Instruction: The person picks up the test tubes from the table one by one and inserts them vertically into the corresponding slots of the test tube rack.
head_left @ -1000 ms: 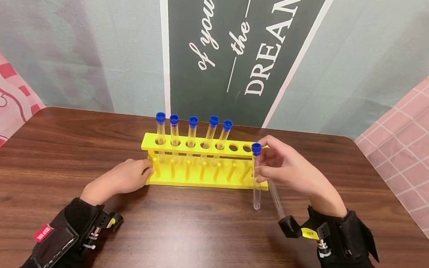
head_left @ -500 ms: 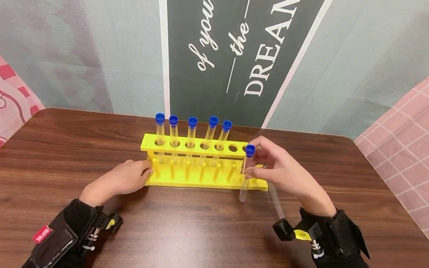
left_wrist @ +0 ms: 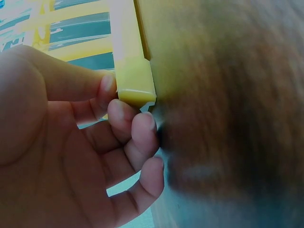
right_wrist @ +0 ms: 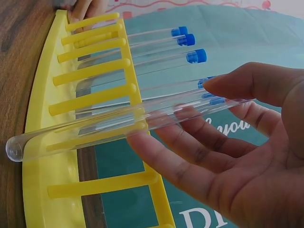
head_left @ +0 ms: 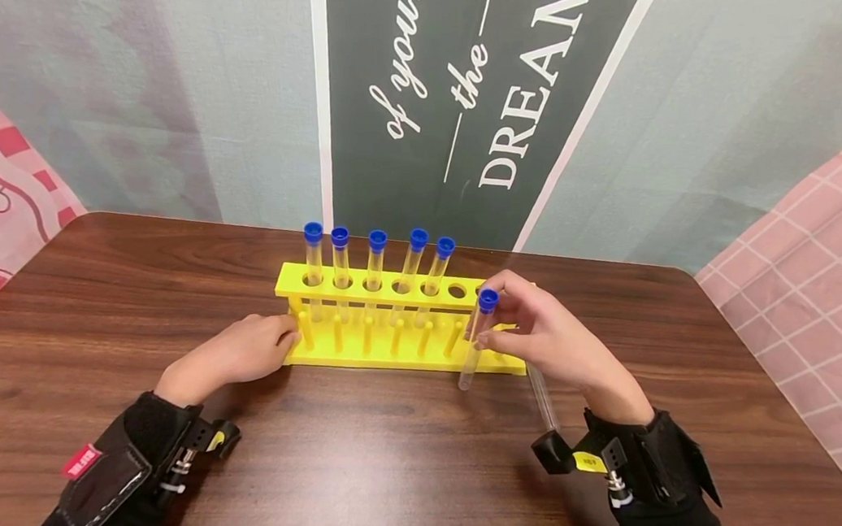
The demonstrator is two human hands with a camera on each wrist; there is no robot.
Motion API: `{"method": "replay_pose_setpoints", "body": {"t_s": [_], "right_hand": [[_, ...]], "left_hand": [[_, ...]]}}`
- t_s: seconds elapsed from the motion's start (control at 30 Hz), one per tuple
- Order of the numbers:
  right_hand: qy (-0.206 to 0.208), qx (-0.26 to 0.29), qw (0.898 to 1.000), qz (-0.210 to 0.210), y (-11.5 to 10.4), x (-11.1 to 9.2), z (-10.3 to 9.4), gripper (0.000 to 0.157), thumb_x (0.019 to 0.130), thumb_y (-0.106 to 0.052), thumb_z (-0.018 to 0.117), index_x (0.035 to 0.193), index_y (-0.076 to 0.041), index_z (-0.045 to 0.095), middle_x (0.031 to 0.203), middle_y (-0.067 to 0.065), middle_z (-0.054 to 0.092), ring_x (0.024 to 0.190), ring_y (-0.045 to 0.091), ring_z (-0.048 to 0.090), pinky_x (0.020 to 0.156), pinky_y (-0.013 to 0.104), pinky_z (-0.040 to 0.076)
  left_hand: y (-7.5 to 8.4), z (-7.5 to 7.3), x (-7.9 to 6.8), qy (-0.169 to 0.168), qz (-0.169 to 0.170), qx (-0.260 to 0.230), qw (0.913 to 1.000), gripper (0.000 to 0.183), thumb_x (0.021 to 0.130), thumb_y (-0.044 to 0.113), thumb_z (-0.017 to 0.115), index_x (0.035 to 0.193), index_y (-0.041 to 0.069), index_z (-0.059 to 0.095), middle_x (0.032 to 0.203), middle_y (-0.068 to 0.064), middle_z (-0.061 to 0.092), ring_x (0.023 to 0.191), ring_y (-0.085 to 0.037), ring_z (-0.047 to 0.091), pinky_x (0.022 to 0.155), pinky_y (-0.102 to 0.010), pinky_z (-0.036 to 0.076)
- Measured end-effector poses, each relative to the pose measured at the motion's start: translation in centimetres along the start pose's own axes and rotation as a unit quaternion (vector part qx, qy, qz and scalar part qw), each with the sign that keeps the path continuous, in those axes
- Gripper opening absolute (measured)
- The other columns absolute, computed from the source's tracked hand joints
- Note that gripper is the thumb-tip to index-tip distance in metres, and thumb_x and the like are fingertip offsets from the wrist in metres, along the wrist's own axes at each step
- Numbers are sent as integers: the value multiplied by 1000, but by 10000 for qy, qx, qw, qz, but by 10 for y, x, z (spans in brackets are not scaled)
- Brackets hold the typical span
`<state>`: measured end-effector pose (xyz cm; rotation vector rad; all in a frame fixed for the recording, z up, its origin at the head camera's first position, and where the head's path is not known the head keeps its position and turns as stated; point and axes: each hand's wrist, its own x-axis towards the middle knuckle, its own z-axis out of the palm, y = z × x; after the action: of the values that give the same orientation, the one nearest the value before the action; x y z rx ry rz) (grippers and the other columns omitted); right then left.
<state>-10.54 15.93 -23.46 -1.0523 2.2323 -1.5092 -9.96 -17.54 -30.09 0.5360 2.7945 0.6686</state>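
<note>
My right hand (head_left: 543,332) holds a clear test tube (head_left: 470,364) with a blue cap (head_left: 488,300) in front of the right part of the yellow test tube rack (head_left: 369,360). The tube leans, its rounded bottom towards me and to the left; in the right wrist view this tube (right_wrist: 90,128) passes across the rack's pegs. My left hand (head_left: 254,347) grips the rack's left end, thumb and fingertips against the yellow edge (left_wrist: 135,76) in the left wrist view. Several blue-capped tubes (head_left: 377,258) stand in the rack's left and middle holes, some tilted.
Another clear tube (head_left: 542,401) lies on the brown wooden table (head_left: 377,478) by the right wrist, partly hidden by the hand and wrist camera. An unfilled rack hole (head_left: 456,291) shows left of my right hand. A printed cloth backdrop (head_left: 256,103) hangs behind the table.
My right hand has moved left along the rack with the test tube, whose bottom now swings further left and upward in view. The left hand and the standing tubes have stayed put.
</note>
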Motion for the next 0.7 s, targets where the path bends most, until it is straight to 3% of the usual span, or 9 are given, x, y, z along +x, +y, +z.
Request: {"method": "replay_pose_setpoints", "body": {"t_s": [0.27,0.7], "right_hand": [[-109,53,9998,-130,1,1,0,27,79,14,60,98,5,42,84,18,52,80,28,59,68,37,52],[-320,78,9993,-187,3,2,-1,27,79,15,60,96,4,43,88,19,50,82,31,59,67,33,52]], "left_hand": [[-1,0,0,7,-14,28,10000,17,94,10,44,78,6,48,61,-3,36,53,-15,35,52,-28,31],[-1,1,1,-9,-11,21,10000,17,94,10,44,78,6,48,61,-3,36,53,-15,35,51,-28,31]]}}
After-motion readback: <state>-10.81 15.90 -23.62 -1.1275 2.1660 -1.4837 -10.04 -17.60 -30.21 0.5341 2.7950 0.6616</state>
